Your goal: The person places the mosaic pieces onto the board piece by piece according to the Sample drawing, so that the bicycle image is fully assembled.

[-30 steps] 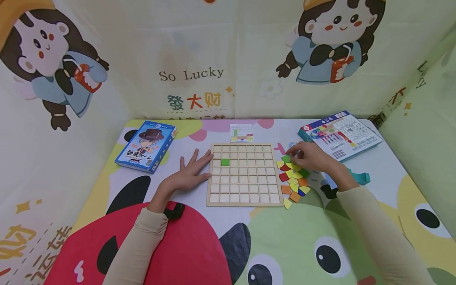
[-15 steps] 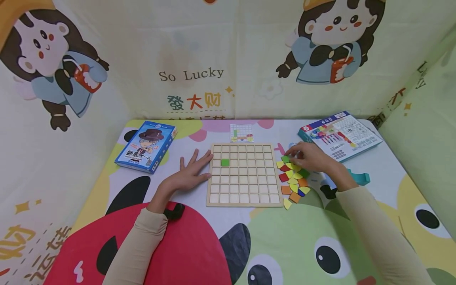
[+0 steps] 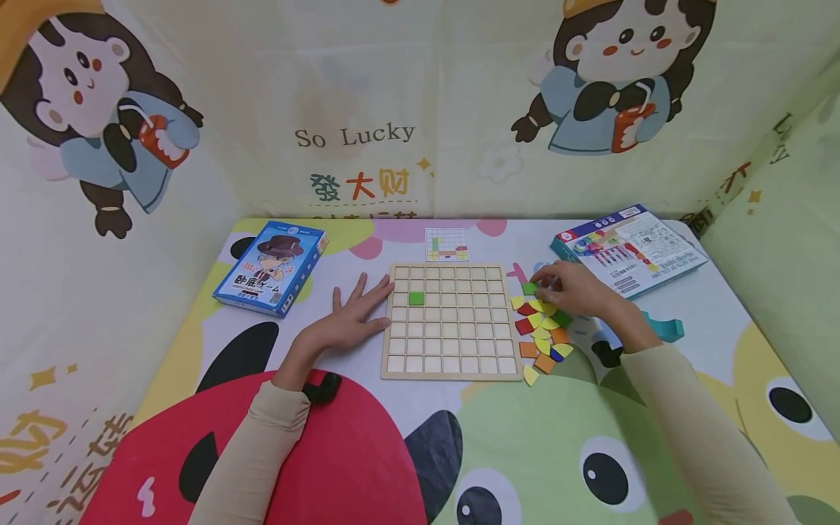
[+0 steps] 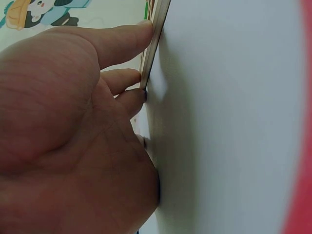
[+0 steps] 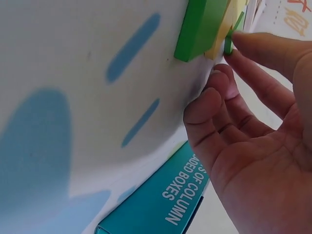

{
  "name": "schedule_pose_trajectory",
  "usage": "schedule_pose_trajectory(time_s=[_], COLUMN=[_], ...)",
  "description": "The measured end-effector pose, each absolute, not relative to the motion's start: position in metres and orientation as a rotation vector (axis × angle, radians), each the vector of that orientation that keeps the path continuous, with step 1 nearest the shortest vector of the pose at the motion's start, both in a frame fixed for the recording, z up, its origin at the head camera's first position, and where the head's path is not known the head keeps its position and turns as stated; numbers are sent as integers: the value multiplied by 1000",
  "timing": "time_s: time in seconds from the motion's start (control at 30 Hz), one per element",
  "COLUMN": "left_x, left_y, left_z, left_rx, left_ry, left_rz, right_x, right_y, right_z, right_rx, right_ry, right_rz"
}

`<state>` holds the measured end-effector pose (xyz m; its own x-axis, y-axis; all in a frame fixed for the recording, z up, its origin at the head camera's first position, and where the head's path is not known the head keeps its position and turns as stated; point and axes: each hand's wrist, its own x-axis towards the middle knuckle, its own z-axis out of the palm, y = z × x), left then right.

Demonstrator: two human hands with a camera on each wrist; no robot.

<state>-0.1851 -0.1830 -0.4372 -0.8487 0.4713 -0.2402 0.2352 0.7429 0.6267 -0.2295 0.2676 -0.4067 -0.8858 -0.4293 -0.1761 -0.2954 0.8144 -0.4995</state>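
A square wooden grid board [image 3: 453, 376] lies in the middle of the table, with one green square tile [image 3: 416, 298] in a cell at its upper left. Against the board's left edge rest the spread fingers of my left hand [image 3: 346, 321]; in the left wrist view its thumb [image 4: 131, 41] touches the wooden rim. My right hand [image 3: 572, 288] pinches a green tile [image 3: 529, 289] between thumb and index finger at the far end of a loose tile pile [image 3: 541, 333]. The right wrist view shows that tile's edge [image 5: 228, 45] at the fingertips, the other fingers curled.
A small printed pattern card [image 3: 448, 244] lies behind the board. Toward the back left is a blue box [image 3: 270, 270]; another box [image 3: 630, 250] sits at the back right, just beyond my right hand. A teal object [image 3: 666, 329] lies partly behind my right forearm.
My right hand and the green tile at its fingertips have shifted very slightly away from me. The left hand stays against the board, and the view has moved a little.
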Motion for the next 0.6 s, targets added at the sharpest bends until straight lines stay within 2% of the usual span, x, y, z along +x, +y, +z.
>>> schedule_pose_trajectory(time_s=[0.6], left_x=[-185], left_y=[-183], left_z=[-435], left_rx=[536], left_ry=[2552], left_rz=[850], right_x=[-230], right_y=[269], right_z=[-408], right_rx=[-531], right_ry=[2709], right_rz=[-697])
